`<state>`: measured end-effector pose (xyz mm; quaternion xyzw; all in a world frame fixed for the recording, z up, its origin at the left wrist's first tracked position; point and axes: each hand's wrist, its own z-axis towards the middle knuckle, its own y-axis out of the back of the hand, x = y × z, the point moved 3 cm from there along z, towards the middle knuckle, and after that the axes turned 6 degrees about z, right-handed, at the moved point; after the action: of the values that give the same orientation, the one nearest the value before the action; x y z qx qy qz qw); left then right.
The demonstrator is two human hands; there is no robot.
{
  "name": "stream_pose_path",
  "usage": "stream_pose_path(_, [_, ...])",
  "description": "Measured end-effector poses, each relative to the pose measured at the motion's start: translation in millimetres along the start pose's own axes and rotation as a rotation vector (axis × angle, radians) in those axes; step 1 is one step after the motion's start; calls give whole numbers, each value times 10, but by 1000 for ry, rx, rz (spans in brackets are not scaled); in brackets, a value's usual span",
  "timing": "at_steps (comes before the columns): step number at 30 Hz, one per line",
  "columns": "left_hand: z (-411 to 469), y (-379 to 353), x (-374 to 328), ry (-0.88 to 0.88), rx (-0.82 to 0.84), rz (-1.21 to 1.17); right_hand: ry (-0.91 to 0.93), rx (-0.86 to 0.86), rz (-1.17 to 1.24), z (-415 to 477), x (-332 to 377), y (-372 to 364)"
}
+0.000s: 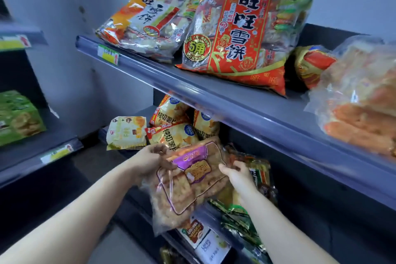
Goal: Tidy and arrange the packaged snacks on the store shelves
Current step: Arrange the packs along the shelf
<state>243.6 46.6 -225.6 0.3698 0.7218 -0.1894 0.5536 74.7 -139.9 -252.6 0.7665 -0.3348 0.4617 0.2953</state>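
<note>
At the front of the lower shelf (201,213), both hands hold one clear bag of crackers (188,188) with a purple label. The left hand (152,162) grips its upper left part, with the thumb on the front. The right hand (236,174) grips the right edge with curled fingers. The bag is tilted and hangs partly over the shelf edge, beside a green packet (235,218). Behind it on the same shelf lie yellow potato chip bags (171,133) and a pale yellow pack (126,133). On the upper shelf (235,105) lie a big red rice cracker bag (235,38), an orange and white bag (150,19) just beside it, and at the right a blurred clear bag with orange contents (360,103).
</note>
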Motion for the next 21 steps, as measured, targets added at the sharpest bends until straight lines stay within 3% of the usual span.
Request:
stream_pose_path(3, [-369, 27, -71, -23, 137, -63, -36, 73, 148, -236, -37, 144])
stream_pose_path(6, [-696, 41, -102, -41, 154, -91, -12, 202, 291, -528, 2, 344])
stream_pose_path(11, [-1133, 34, -143, -94, 177, -126, 80, 406, 261, -1033, 85, 661])
stream_pose_path(17, [-1395, -21, -80, -120, 207, -189, 335, 330, 233, -1674, 389, 865])
stream_pose_path(21, [-1562, -111, -314, -200, 130, -208, 474, 233, 296, -2232, 680, 967])
